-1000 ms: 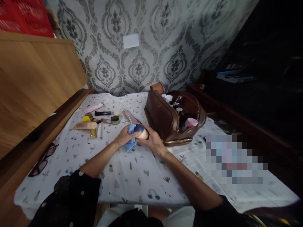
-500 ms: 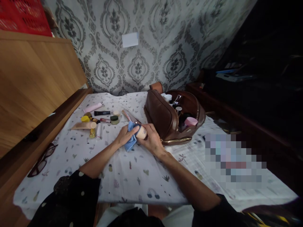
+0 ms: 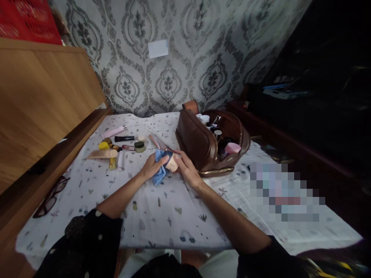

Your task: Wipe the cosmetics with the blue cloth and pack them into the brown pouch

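Observation:
My left hand [image 3: 150, 166] is closed on a blue cloth [image 3: 159, 178], pressing it against the dark end of a small beige cosmetic bottle [image 3: 172, 164]. Around the bottle's other end, the fingers of my right hand [image 3: 189, 170] are closed. The bottle is tilted, and its far side is hidden by my fingers. Just beyond my hands lie thin brush-like items [image 3: 156, 141]. Right of them stands an open brown cosmetics bag [image 3: 195, 143], with white-capped containers [image 3: 205, 119] and a pink-lidded jar [image 3: 232, 148] inside.
Several cosmetics lie at the left, among them a beige tube [image 3: 101, 154], a black tube [image 3: 124, 138], a green-lidded jar [image 3: 139, 146] and a pink tube [image 3: 113, 132]. Glasses [image 3: 52, 197] rest near the table's left edge. A wooden panel [image 3: 46, 92] rises at the left.
The bottle has turned slightly in my hands. My right hand's fingers have shifted and straightened a little along it; the cloth stays in my left hand.

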`<state>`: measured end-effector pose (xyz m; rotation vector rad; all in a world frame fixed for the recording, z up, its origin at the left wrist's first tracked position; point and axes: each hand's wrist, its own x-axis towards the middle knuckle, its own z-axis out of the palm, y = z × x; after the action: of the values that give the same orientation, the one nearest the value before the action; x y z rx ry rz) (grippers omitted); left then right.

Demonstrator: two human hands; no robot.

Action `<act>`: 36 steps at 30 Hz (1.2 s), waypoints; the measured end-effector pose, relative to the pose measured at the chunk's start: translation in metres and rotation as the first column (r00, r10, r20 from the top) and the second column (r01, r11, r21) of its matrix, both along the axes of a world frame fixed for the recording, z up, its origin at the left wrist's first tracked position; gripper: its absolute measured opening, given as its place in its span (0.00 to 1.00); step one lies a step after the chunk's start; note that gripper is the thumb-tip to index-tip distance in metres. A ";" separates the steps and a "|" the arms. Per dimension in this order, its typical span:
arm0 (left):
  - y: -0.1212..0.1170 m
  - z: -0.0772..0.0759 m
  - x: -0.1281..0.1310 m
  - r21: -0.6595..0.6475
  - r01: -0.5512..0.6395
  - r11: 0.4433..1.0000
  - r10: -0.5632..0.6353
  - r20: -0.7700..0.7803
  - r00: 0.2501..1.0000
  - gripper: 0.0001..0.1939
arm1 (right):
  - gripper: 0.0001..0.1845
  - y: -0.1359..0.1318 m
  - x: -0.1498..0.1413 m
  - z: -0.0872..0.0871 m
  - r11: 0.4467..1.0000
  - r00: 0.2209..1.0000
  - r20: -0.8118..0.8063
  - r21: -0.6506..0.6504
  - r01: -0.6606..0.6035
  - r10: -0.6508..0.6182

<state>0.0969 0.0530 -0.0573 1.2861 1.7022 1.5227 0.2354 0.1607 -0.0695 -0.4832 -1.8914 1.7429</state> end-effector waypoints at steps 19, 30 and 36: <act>-0.002 0.000 0.002 0.011 -0.113 0.993 0.114 -0.077 0.990 0.28 | 0.29 -0.004 -0.001 0.005 0.991 0.995 -0.027 -0.094 -0.094 0.092; -0.010 0.015 0.013 0.195 -0.053 0.979 0.117 -0.337 0.934 0.20 | 0.31 -0.003 0.000 0.010 0.825 0.930 0.033 -0.474 -0.307 0.366; -0.014 0.032 0.013 0.049 -0.092 0.995 0.099 -0.169 0.981 0.26 | 0.33 -0.008 0.002 0.010 0.787 0.905 -0.062 -0.471 -0.399 0.422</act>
<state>0.1094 0.0387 -0.0251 1.4097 1.8738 1.5465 0.2369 0.1525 -0.0593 -0.2903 -1.6715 2.5347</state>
